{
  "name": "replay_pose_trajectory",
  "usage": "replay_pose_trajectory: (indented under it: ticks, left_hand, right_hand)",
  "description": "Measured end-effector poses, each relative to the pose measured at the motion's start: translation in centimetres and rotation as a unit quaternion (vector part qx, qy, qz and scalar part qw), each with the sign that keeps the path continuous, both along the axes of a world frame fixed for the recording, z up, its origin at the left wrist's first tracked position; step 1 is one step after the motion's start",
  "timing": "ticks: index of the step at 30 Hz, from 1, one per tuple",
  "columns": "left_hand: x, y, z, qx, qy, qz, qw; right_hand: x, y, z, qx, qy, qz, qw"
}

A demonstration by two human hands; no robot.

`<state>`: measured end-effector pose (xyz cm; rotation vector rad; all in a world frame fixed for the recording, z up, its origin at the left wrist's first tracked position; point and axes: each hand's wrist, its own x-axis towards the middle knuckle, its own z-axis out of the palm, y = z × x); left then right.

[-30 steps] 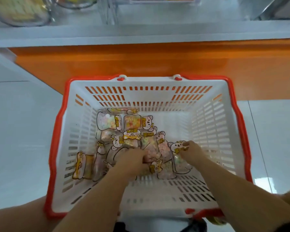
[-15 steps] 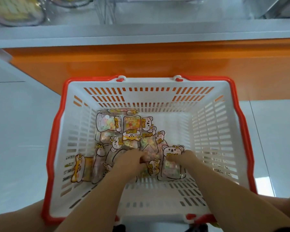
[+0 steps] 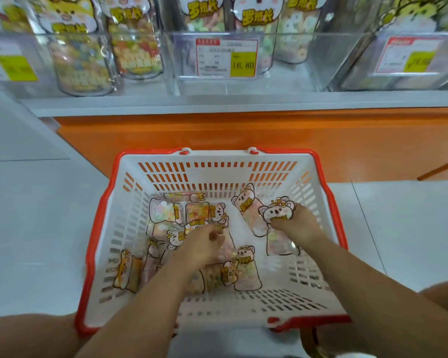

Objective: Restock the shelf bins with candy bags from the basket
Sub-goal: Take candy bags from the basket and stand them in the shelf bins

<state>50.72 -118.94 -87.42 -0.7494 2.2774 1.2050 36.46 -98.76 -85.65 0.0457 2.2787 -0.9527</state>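
Both hands down in the basket (image 3: 217,158), the right one holding a candy bag.

A lone bag (image 3: 127,272) lies by the basket's left wall, and a heap of candy bags (image 3: 181,213) covers the bottom toward the far left corner. My left hand (image 3: 202,245) sits on the heap's near edge, fingers curled among the bags; it is too blurred to tell whether it grips any. Just right of it, two more bags (image 3: 243,273) lie toward the near wall. My right hand (image 3: 296,224), apart from the left and close to the right wall, pinches the koala bag (image 3: 277,212) by its printed top. A second bag (image 3: 247,204) touches it on the left. Above, clear shelf bins (image 3: 295,73) hold bags behind a price tag (image 3: 226,58).
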Motion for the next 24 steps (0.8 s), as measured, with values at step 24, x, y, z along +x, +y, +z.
replay_pose_trajectory:
  ticks: [24]
  left_hand:
    - [3.1,-2.2,21.8,0.256,0.286,0.250,0.889]
  right_hand:
    - [3.2,-3.0,24.2,-0.415,-0.148,-0.006,0.898]
